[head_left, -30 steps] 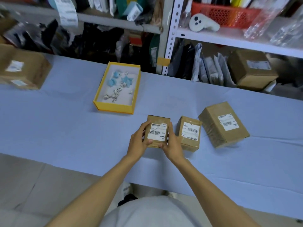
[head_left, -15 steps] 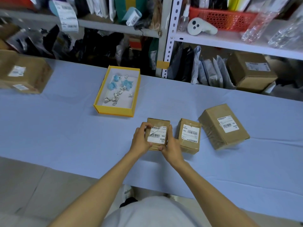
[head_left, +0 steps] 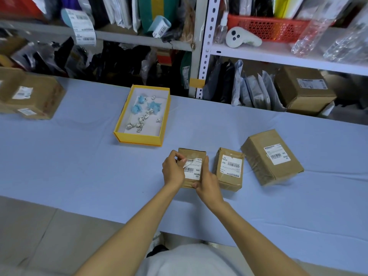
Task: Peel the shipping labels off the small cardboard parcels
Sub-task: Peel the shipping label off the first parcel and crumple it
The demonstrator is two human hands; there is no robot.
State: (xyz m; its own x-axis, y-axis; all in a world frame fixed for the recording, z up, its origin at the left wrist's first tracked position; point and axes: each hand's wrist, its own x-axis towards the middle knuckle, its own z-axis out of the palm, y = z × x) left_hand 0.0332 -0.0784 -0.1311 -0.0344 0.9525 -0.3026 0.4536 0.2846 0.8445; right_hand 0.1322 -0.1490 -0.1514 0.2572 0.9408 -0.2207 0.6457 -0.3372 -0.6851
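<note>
Head view — left hand point(head_left: 173, 170) now pinches the white shipping label's point(head_left: 192, 169) lifted upper corner, peeled further than a moment ago, right hand point(head_left: 207, 181) clamping the small brown cardboard parcel point(head_left: 192, 154) on the table point(head_left: 79, 166) — peel underway.

Long tabletop point(head_left: 59, 166) in pale blue cloth spans mid-frame — grey tiled floor point(head_left: 29, 236) lower left. Behind, across the top: white metal shelving point(head_left: 278, 56) crammed with bags, red basket point(head_left: 272, 26) upper right — dim, even light.

Open blue tablecloth point(head_left: 59, 166) left of the hands; middle parcel point(head_left: 229, 169) seemingly tight on their right
</note>
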